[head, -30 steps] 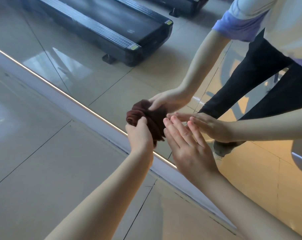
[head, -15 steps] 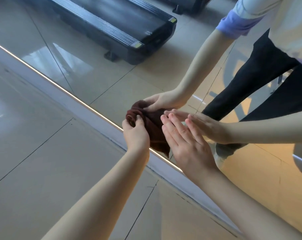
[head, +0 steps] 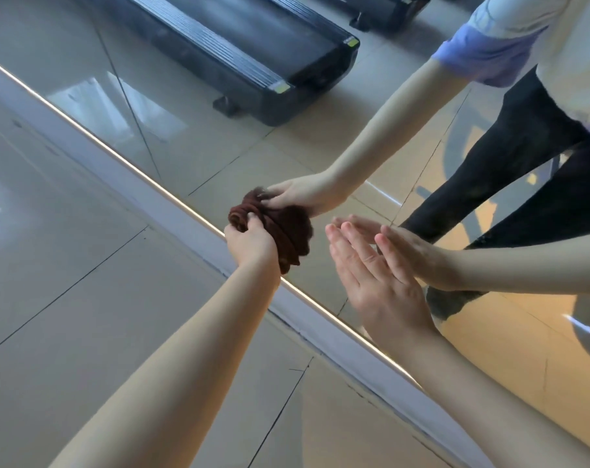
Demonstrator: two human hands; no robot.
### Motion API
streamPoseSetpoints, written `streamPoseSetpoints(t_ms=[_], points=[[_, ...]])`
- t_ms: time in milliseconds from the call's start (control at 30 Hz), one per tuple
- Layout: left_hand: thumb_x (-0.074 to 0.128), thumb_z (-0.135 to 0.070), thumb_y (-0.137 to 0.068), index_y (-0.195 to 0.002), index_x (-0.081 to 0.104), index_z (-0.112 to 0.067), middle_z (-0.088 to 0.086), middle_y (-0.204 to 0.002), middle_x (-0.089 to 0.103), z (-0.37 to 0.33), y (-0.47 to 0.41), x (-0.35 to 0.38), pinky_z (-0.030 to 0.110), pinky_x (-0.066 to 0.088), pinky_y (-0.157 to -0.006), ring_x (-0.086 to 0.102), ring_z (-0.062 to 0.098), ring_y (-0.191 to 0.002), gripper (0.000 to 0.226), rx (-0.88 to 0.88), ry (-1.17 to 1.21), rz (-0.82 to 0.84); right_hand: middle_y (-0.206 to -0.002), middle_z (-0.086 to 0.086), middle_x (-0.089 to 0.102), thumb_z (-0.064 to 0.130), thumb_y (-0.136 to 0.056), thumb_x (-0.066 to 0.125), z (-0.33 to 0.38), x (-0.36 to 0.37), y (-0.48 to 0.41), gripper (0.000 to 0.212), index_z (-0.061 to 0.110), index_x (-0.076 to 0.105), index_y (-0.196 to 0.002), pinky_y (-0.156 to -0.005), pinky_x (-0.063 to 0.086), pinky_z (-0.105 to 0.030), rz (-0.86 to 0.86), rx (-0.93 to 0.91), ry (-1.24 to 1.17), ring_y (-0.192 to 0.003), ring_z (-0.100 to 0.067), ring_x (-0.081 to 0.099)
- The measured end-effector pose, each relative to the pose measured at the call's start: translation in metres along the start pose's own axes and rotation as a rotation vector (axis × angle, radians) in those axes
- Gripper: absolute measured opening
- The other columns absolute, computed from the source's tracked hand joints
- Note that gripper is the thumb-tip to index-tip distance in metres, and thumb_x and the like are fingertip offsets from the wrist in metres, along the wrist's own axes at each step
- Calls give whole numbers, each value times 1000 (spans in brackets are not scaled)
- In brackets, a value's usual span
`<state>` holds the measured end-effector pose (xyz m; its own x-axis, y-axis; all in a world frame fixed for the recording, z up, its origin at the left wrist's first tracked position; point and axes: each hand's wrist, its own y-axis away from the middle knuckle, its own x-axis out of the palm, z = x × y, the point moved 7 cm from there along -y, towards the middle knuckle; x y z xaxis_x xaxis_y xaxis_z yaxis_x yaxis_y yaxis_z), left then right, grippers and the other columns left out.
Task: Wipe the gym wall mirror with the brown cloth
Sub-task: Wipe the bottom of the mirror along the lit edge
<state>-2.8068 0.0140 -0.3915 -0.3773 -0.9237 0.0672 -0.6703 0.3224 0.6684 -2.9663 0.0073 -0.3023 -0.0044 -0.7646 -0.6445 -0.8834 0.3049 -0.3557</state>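
Head view. The brown cloth is dark reddish-brown and bunched into a tight, ridged wad with rolled folds. It lies against the wall mirror, low down and just above the bright bottom edge of the glass. It meets its own reflection there, so cloth and glass are in contact.

Change noted: half a second ago a loose tail of the cloth hung down towards the mirror's edge, and your right hand sat just beside the wad. The cloth is now gathered more compactly, and a clear gap of bare glass separates it from your right hand.

Your left hand grips the cloth from the near side, with the back of the hand towards the camera, the fingers curled over the wad and the forearm stretched straight out. Your right hand holds nothing. Its fingers are straight and held together, and the palm is turned towards the glass. The fingertips reach their reflection, but I cannot confirm that they touch the mirror.

Surroundings: a pale skirting strip runs below the mirror, with a glossy tiled floor on the near side. The mirror reflects a black treadmill, and also your arms, dark trousers and a light top with a purple sleeve.
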Motion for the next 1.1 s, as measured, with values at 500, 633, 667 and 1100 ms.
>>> streamPoseSetpoints(t_ms=[500, 633, 667, 1100], points=[[49, -33, -104, -118, 54, -19, 0, -99, 63, 5, -1, -2, 50, 57, -82, 60, 21, -82, 20, -117, 65, 77, -158, -11, 32, 3, -98, 37, 19, 9, -26, 52, 2, 36, -150, -123, -1, -45, -21, 18, 24, -147, -24, 21], [50, -33, -103, -114, 54, -24, 1, -105, 64, -8, 12, 3, 43, 56, -79, 63, 20, -90, 15, -36, 79, 127, -159, -12, 27, 3, -100, 40, 19, 10, -27, 51, 2, 36, -151, -123, -4, -45, -14, 27, -6, -148, -24, 17], [50, -34, -103, -115, 54, -24, 3, -115, 63, -11, 8, 3, 48, 55, -87, 63, 23, -97, 16, -15, 72, 100, -159, -12, 25, 4, -100, 40, 19, 10, -27, 51, 2, 36, -151, -123, -4, -45, -13, 27, -18, -148, -24, 15], [49, -32, -103, -114, 54, -23, 8, -128, 57, -26, 9, 5, 33, 47, -90, 60, 21, -109, 15, 129, 120, 1, -156, -11, 36, 4, -105, 16, 11, 8, -28, 49, 1, 40, -148, -123, 2, -40, -29, 11, -99, -145, -22, 26]])
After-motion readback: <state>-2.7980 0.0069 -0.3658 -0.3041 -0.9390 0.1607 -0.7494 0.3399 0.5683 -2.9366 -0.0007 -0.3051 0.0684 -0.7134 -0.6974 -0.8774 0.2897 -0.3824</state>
